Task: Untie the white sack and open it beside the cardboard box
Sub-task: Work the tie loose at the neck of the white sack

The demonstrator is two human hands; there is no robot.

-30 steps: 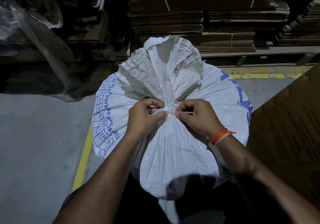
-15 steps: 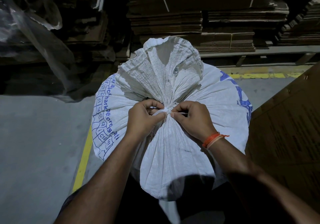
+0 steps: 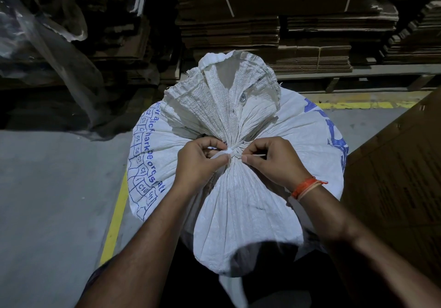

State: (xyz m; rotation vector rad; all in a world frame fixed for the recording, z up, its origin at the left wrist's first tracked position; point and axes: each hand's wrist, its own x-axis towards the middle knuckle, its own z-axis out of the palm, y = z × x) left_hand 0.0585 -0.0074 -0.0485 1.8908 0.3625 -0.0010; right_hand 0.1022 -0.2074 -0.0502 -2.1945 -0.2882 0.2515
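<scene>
A full white woven sack (image 3: pixel 241 202) with blue print stands upright in front of me, its neck gathered and bound by a thin white tie (image 3: pixel 231 152). Above the tie the sack's mouth fans out in folds. My left hand (image 3: pixel 199 162) pinches the tie's left end at the knot. My right hand (image 3: pixel 274 159), with an orange thread band at the wrist, pinches the tie's right end, a short strip sticking out past the fingers. A brown cardboard box (image 3: pixel 401 183) stands right beside the sack on the right.
Stacks of flattened cardboard (image 3: pixel 262 21) on a pallet fill the back. Crumpled clear plastic sheet (image 3: pixel 47 52) hangs at the left. Yellow floor lines (image 3: pixel 114 217) run along the grey concrete floor left of the sack and behind it.
My right hand shifted slightly left toward the knot and back, still pinching the tie. The left hand stays at the knot. The sack remains tied.
</scene>
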